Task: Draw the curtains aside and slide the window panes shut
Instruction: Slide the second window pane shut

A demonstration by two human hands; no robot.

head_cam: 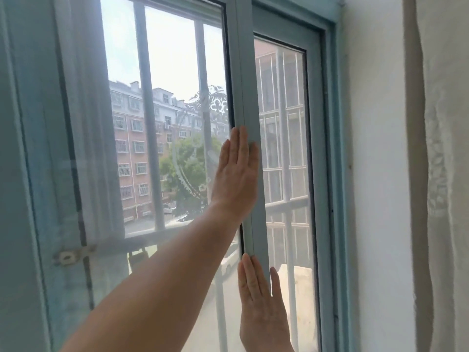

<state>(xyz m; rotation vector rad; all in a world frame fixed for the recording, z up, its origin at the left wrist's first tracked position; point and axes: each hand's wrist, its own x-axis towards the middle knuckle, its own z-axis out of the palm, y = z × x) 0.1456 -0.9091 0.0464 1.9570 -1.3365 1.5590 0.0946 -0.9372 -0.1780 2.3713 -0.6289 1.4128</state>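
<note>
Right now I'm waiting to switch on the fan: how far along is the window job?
Done: the sheer curtain and the right curtain hang aside of the glass. In hand: left hand and right hand press flat on the pane's upright stile. Left: finishing the slide; I cannot tell whether any pane is fully shut.

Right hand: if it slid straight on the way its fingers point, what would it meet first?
Probably the left hand, at its wrist: the right hand points up the sliding pane's stile, where the left presses higher up.
</note>
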